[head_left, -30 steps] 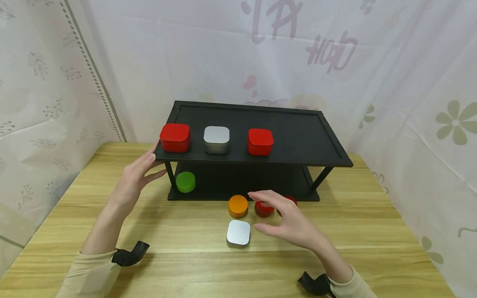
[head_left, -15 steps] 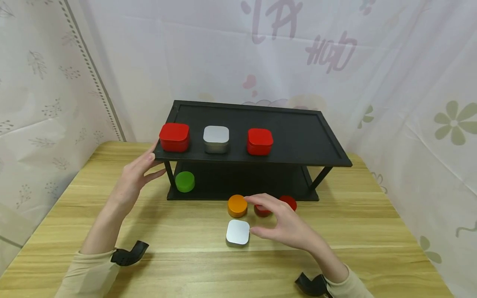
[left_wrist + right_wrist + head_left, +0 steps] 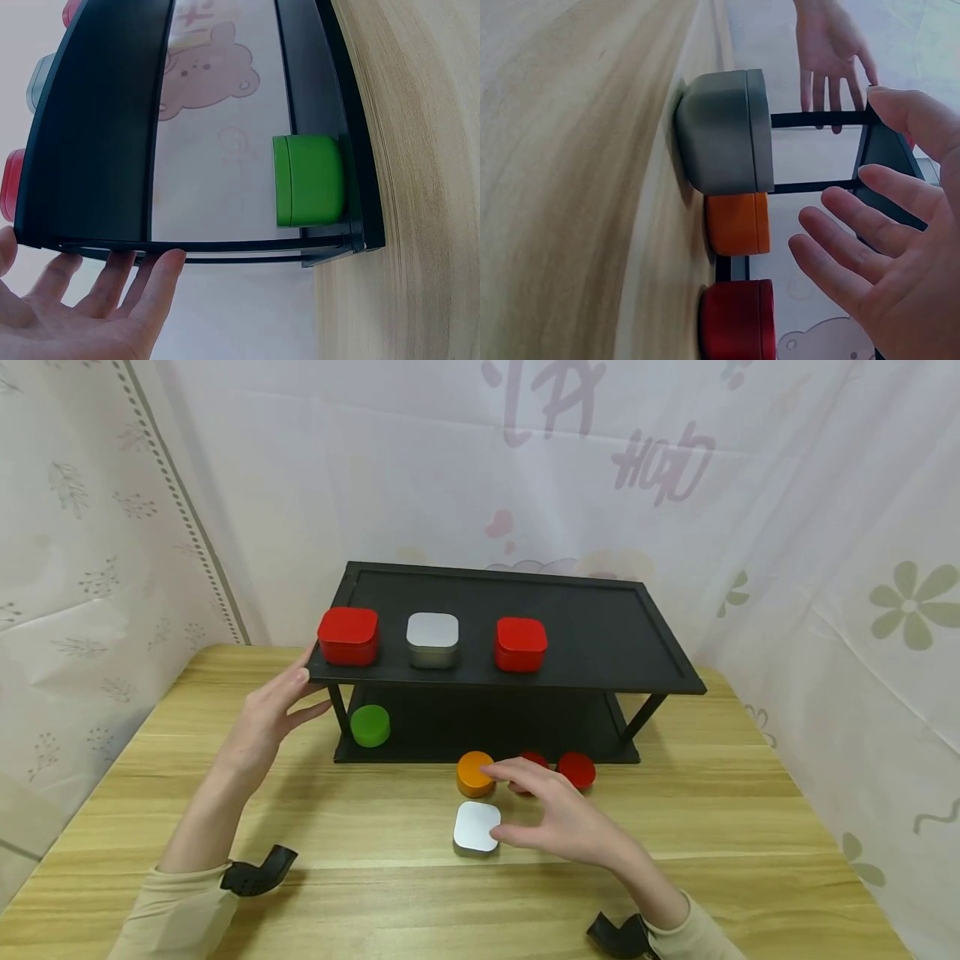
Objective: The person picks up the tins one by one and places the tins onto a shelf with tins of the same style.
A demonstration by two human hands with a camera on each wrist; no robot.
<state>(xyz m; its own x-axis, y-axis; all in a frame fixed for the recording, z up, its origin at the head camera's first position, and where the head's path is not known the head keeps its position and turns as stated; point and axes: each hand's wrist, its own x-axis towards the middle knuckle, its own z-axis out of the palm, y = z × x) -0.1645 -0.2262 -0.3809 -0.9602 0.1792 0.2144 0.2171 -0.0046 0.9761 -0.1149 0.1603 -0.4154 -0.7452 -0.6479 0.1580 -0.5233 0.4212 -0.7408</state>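
While the left hand [image 3: 262, 720] rests against the left end of the black shelf [image 3: 592, 635], its fingers fairly straight and curled round nothing, the right hand [image 3: 566, 821] hovers in front of that shelf, thumb and fingers well parted, holding nothing. I'd call it a reach. The likelier aim seems the silver tin [image 3: 476, 823], upright in front of the shelf and apart from the fingers, though the orange tin [image 3: 473, 775], between it and the shelf, is near too. Taking the silver one would call for lowering thumb and fingers astride it, then pinching its sides without nudging the orange. Two red tins [image 3: 577, 770] stand just before the shelf, further right; a green tin [image 3: 370, 726] sits on its lower tier's left end.
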